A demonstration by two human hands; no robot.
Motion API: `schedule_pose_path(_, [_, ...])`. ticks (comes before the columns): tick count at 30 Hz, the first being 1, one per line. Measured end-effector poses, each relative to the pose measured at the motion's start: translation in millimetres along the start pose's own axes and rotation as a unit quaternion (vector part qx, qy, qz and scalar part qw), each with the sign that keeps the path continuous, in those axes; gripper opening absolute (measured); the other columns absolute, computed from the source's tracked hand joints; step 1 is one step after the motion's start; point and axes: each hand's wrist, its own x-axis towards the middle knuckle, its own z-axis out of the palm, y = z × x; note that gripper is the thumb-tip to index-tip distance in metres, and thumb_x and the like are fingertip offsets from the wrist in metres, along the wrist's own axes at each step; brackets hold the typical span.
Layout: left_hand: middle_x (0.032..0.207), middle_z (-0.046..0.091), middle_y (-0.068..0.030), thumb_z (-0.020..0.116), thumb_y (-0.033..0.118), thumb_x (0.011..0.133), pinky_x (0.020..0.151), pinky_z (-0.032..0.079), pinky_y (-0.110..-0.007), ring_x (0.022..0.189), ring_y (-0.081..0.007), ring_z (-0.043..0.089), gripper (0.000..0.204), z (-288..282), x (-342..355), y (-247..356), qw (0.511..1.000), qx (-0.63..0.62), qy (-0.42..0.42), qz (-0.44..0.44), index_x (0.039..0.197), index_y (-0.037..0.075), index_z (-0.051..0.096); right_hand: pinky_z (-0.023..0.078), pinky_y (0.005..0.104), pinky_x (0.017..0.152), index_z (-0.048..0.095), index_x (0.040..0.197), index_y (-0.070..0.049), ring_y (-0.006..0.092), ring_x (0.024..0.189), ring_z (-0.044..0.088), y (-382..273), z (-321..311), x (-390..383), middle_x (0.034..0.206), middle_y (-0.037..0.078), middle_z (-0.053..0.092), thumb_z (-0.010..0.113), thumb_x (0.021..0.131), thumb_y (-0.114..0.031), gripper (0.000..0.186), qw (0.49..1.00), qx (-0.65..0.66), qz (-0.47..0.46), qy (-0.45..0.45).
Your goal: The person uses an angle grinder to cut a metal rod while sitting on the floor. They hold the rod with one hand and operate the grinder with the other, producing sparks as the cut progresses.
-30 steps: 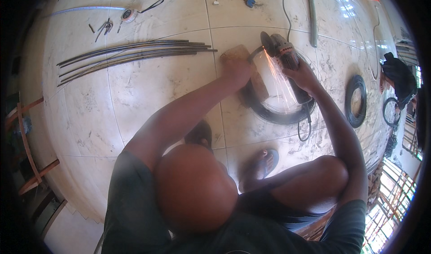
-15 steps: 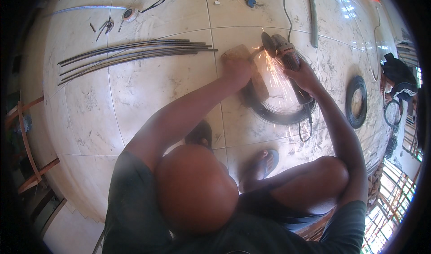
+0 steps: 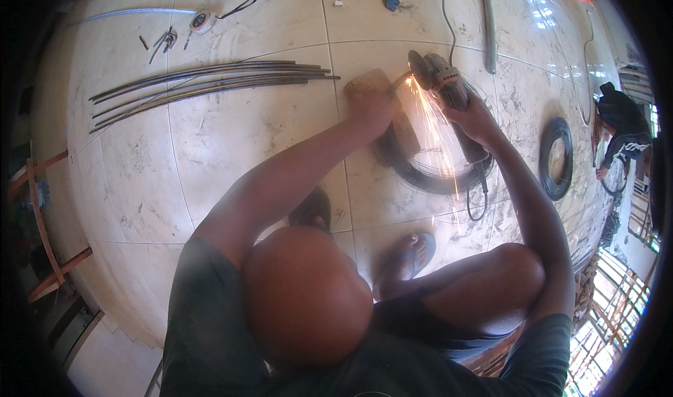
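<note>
Dark grinder (image 3: 449, 85) partly behind right fingers (image 3: 460, 114)

You are in a metalworking workshop: a smudged tile floor (image 3: 231, 130), a sparking angle grinder (image 3: 452, 92), metal rods (image 3: 280, 83) left, a coil (image 3: 544, 160) right.

Arms (image 3: 280, 162) extended — left grip (image 3: 373, 111) and right grip (image 3: 472, 121) curled.

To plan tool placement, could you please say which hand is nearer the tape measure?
Left; the left hand is below and right of the tape measure, the right hand farther right.
</note>
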Motion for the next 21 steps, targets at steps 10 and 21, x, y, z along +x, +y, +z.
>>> schedule_pose_path(10, [0.09, 0.076, -0.0149, 0.054, 0.037, 0.105, 0.074, 0.06, -0.047, 0.085, -0.0329, 0.076, 0.04, 12, 1, -3, 0.999, 0.007, 0.036, 0.003, 0.092, 0.006, 0.076, 0.055, 0.0411, 0.085, 0.062, 0.127, 0.004, 0.0304, 0.095, 0.072, 6, 2, 3, 0.104, 0.021, 0.073, 0.081, 0.08, -0.036, 0.065, 1.0, -0.006, -0.018, 0.005])
schedule_pose_path(21, [0.086, 0.076, -0.0149, 0.057, 0.038, 0.103, 0.07, 0.06, -0.047, 0.081, -0.0335, 0.076, 0.04, 8, 0, -2, 0.999, 0.006, 0.043, 0.002, 0.089, 0.006, 0.076, 0.056, 0.0412, 0.085, 0.063, 0.125, 0.004, 0.0309, 0.096, 0.072, 8, 0, 2, 0.105, 0.022, 0.073, 0.081, 0.079, -0.036, 0.064, 1.0, 0.002, 0.0, -0.008])
